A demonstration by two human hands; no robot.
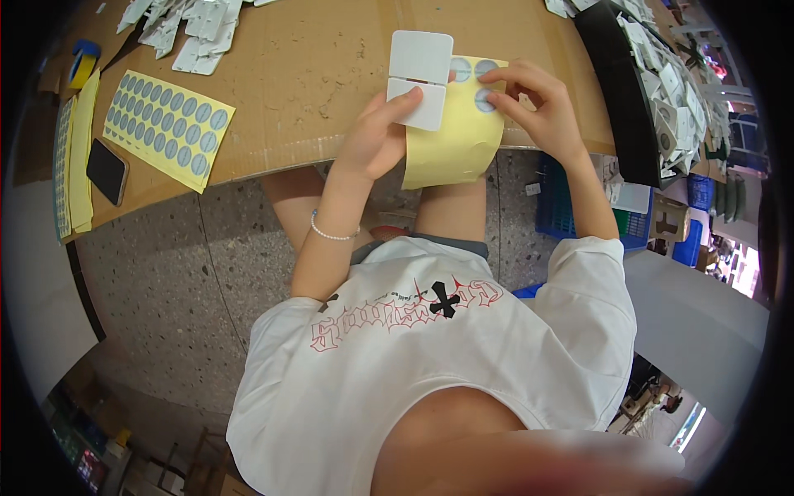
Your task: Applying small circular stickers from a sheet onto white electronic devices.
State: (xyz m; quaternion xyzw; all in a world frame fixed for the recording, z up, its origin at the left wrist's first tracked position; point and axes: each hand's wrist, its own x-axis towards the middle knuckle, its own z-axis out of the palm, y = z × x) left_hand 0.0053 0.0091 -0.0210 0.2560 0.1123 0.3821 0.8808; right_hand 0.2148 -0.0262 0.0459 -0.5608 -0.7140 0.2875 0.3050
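My left hand [380, 136] grips a white two-panel plastic piece [420, 56], its thumb pressed on the lower panel. Beneath that piece lies a yellow backing sheet [455, 149] with a few round grey-blue stickers [461, 69] at its far right part; its near end hangs over the table edge. My right hand [538, 103] is over the sheet's right side. Its index finger and thumb are apart, the fingertips at two of the stickers, and no sticker is visibly lifted between them. The palm side of the left fingers is hidden behind the white piece.
On the cardboard-covered table [314, 74], a full sticker sheet [169, 120] and a phone [107, 171] lie at left. White plastic pieces [198, 37] are heaped at the far left. A black bin [616, 91] of white parts stands at right, with a blue crate [558, 198] below.
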